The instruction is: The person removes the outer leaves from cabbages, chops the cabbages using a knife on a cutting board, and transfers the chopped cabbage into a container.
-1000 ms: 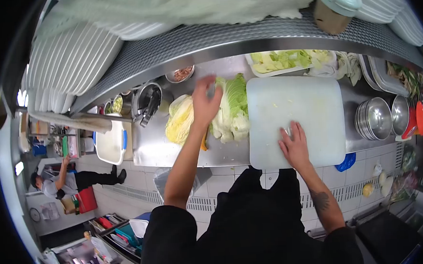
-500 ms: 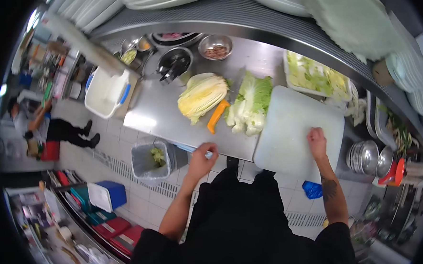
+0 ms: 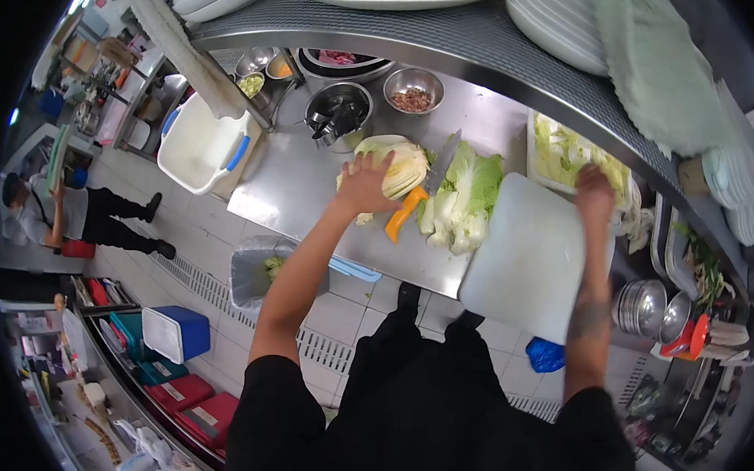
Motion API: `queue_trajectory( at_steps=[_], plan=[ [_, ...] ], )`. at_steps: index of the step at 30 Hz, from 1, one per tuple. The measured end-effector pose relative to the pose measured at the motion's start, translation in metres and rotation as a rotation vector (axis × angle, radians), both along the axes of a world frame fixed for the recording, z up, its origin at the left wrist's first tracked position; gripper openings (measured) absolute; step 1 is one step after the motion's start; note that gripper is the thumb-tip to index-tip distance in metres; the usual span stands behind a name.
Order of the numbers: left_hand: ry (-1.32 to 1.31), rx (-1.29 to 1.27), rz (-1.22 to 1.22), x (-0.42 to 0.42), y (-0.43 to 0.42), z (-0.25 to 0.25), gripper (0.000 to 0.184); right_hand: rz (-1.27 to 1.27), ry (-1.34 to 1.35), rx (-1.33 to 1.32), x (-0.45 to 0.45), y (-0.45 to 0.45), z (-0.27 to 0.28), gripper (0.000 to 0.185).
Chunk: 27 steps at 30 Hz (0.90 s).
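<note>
Spreading wide, the left hand [image 3: 366,185] lies over the pale cabbage [image 3: 405,167] beside an orange-handled knife [image 3: 417,200]. The right hand [image 3: 595,194] is at the leaf tray [image 3: 551,179]; its grip cannot be told.

Single wide head-worn view, forward and down over a nearby steel counter [image 3: 294,191]

The counter [image 3: 281,194] bears, left to right, a pot [image 3: 356,138], a cabbage [image 3: 403,167], an orange-handled knife [image 3: 421,196] (its blade pointing far), green leaves [image 3: 467,203] and a cutting board [image 3: 523,253]; a bowl [image 3: 439,94] sits far.
</note>
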<state>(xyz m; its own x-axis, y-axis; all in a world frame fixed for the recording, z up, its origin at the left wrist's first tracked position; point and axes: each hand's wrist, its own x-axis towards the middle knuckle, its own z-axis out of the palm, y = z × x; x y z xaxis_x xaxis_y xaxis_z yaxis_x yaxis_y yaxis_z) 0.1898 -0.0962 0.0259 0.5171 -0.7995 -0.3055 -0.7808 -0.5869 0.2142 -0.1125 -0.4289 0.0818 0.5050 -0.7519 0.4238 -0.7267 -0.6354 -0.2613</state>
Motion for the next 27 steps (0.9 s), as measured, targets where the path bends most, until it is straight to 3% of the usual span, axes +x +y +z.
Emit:
queue_trajectory(
  at_steps=[2,4,7,10,13,19,22,24,27],
  plan=[
    [-0.007,0.078,0.033,0.003,-0.022,-0.001,0.127,0.385,-0.225,0.193,0.026,0.089,-0.054,0.012],
    [-0.059,0.08,0.06,0.005,-0.03,-0.018,0.129,0.469,-0.055,0.753,0.061,0.184,-0.07,0.018],
    [0.011,-0.007,0.117,0.004,-0.026,-0.021,0.128,0.512,0.15,0.62,0.108,0.246,-0.099,0.043],
    [0.018,-0.1,0.166,0.005,-0.013,-0.016,0.127,0.299,0.24,0.737,0.144,0.264,-0.09,0.058],
    [-0.046,-0.305,0.176,-0.009,0.019,-0.023,0.123,0.269,0.246,0.757,0.161,0.266,-0.094,0.065],
    [-0.193,-0.706,0.074,-0.032,0.073,-0.019,0.113,0.263,0.218,0.902,0.176,0.247,-0.117,0.064],
    [-0.258,-0.904,0.0,-0.042,0.088,-0.001,0.108,0.281,-0.036,0.821,0.152,0.241,-0.118,0.055],
    [-0.318,-1.022,-0.059,-0.052,0.09,0.012,0.106,-0.062,-0.428,1.57,0.141,0.237,-0.051,0.053],
    [-0.222,-1.156,-0.145,-0.072,0.084,0.035,0.107,0.05,-0.49,1.693,0.08,0.214,-0.044,0.045]
  ],
)
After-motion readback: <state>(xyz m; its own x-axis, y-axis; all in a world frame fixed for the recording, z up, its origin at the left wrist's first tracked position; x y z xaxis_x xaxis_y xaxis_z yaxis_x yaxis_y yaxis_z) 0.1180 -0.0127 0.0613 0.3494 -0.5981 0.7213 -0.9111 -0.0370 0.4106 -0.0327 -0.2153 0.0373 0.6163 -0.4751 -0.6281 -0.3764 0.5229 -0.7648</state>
